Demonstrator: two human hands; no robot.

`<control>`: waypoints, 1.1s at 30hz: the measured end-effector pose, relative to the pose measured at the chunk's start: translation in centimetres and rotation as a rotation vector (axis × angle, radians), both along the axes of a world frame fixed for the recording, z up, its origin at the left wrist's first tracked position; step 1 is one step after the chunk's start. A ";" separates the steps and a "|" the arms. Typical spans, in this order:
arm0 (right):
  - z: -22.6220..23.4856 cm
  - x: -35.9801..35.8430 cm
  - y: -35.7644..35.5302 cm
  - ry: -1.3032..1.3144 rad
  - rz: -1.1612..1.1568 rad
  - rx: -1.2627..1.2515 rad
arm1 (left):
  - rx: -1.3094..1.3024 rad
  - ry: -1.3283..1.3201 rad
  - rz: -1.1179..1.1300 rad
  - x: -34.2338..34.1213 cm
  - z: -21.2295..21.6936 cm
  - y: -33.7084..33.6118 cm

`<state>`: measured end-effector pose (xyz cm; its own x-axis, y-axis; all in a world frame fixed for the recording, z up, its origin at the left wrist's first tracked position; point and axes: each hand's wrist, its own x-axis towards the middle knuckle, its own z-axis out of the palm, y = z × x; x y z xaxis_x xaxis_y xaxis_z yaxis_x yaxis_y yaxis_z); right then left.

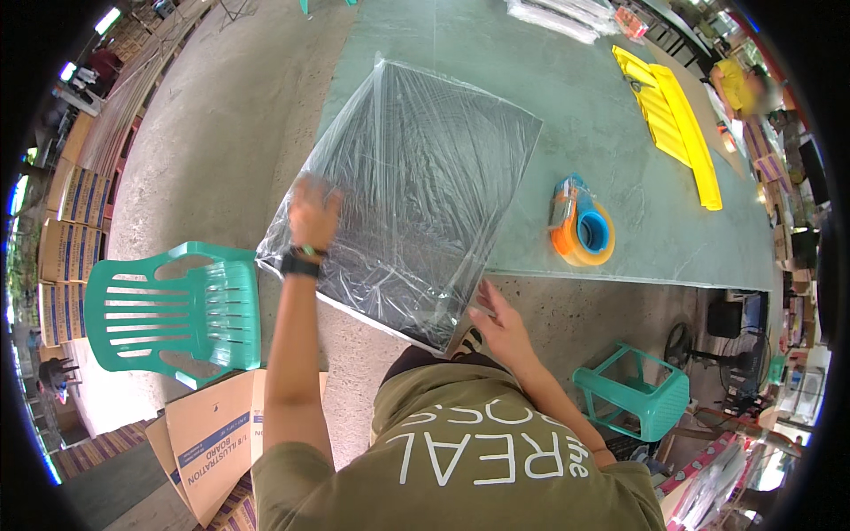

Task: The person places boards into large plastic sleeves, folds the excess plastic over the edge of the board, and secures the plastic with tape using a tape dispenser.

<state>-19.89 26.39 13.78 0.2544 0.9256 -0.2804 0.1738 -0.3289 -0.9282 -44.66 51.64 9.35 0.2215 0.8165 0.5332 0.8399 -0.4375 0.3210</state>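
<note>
A flat, dark rectangular package [412, 181] in clear, wrinkled plastic film rests on the grey-green table, its near end jutting past the edge toward my body. My left hand [314, 214] lies on top of the film near the package's left side. Its fingers look spread, though slightly blurred. By the near right corner, my right hand [503, 326] is beside the package edge with its fingers stretched out. Whether its fingertips touch the film, I cannot tell. To the right sits a blue tape dispenser [591, 232] with a roll of orange tape [571, 246].
Yellow folded sheets [668, 124] lie on the table [531, 252] at the far right, with clear plastic packs [567, 18] at the back. A green chair [177, 310] stands left, a green stool [633, 389] right. An open cardboard box [212, 434] is at lower left.
</note>
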 end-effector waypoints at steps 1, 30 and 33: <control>-0.8 -0.9 0.0 0.055 -0.029 0.010 | -0.088 0.017 0.135 -1.9 -1.0 1.9; -7.0 9.6 -7.6 0.513 -0.177 -0.262 | -1.423 -1.322 0.174 -8.1 -1.1 -23.5; -6.7 10.1 -8.2 0.552 -0.146 -0.156 | -1.247 -1.233 0.174 -6.5 -1.5 -24.7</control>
